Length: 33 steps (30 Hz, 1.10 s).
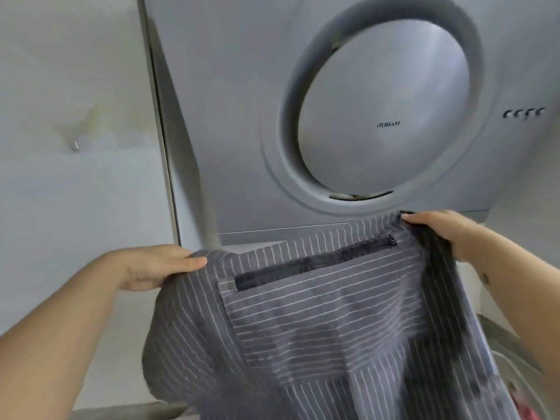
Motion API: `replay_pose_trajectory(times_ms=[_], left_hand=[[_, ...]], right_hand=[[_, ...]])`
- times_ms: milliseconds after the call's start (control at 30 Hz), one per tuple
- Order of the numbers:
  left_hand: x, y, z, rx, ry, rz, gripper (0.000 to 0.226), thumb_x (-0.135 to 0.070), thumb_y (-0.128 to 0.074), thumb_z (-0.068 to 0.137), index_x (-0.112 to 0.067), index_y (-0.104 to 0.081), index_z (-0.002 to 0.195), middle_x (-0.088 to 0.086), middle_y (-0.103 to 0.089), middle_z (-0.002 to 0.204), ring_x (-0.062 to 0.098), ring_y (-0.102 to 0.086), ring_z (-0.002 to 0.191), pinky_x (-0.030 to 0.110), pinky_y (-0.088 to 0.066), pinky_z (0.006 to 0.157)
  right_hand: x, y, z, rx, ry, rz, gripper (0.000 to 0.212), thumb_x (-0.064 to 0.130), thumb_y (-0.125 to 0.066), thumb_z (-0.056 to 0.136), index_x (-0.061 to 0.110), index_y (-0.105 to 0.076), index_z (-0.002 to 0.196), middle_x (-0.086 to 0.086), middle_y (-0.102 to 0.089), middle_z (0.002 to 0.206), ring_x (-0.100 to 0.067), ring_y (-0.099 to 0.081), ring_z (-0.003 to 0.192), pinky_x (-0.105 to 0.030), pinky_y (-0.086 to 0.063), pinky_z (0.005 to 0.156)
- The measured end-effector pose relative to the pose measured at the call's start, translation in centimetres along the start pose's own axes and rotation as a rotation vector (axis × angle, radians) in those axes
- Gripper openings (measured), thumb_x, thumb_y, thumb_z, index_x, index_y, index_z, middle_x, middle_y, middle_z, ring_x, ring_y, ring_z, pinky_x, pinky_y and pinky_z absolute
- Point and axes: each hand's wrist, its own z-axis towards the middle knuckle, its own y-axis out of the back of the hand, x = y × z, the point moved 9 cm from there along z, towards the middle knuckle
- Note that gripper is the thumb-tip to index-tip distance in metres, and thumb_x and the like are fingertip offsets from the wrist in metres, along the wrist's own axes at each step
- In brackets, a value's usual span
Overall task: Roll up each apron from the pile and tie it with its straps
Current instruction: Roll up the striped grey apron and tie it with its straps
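Below grey range hood (385, 95) marked ROBAM, grey white-striped cloth apron (318, 322), left hand (157, 268) and right hand (448, 231) gripping its top corners

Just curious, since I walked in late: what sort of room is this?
Probably a kitchen: a grey range hood with a round panel marked ROBAM hangs beside a pale wall, and the left hand and right hand hold up a striped apron.
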Motion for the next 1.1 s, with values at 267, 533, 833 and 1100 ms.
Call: replay_pose_trajectory(times_ms=[267, 533, 833, 1100], left_hand=[[11.6, -6.1, 4.0, -0.093, 0.197, 0.159, 0.019, -0.024, -0.057, 0.095, -0.010, -0.068, 0.098, 0.008, -0.073, 0.098, 0.024, -0.068, 0.097, 0.037, -0.052, 0.091], [9.8, -1.6, 3.7, -0.295, 0.107, 0.102, 0.034, -0.040, -0.052, 0.096, -0.033, -0.052, 0.130, -0.002, -0.044, 0.140, 0.019, -0.038, 0.133, 0.032, -0.029, 0.104], [-2.4, 0.9, 0.4, -0.326, -0.207, 0.799, 0.082, -0.088, -0.054, 0.051, -0.058, -0.038, 0.126, -0.015, -0.038, 0.111, 0.002, -0.051, 0.090, 0.017, -0.038, 0.076], [-8.7, 6.7, -6.5, -0.923, -0.723, 1.089, 0.045, -0.043, -0.033, 0.092, -0.039, -0.051, 0.133, -0.011, -0.053, 0.101, 0.003, -0.041, 0.043, 0.011, -0.029, 0.041]], right_hand=[[-11.7, -2.4, -0.2, 0.198, -0.102, -1.092, 0.023, 0.022, -0.063, 0.088, 0.010, -0.062, 0.108, -0.010, -0.055, 0.115, -0.025, -0.052, 0.103, -0.026, -0.040, 0.082], [-8.4, -6.2, 0.2, 0.451, 0.162, -0.942, 0.039, 0.069, -0.069, 0.063, 0.033, -0.074, 0.079, 0.014, -0.066, 0.092, -0.009, -0.058, 0.089, -0.028, -0.041, 0.089], [0.9, -4.9, 1.3, 0.143, 0.396, -1.609, 0.064, 0.086, -0.054, 0.055, 0.047, -0.058, 0.106, 0.008, -0.042, 0.105, -0.016, -0.038, 0.102, -0.039, -0.024, 0.095], [10.1, -0.5, -0.1, -0.057, 0.620, -0.708, 0.012, 0.037, -0.072, 0.079, 0.031, -0.068, 0.070, -0.006, -0.068, 0.087, -0.020, -0.058, 0.078, -0.035, -0.045, 0.076]])
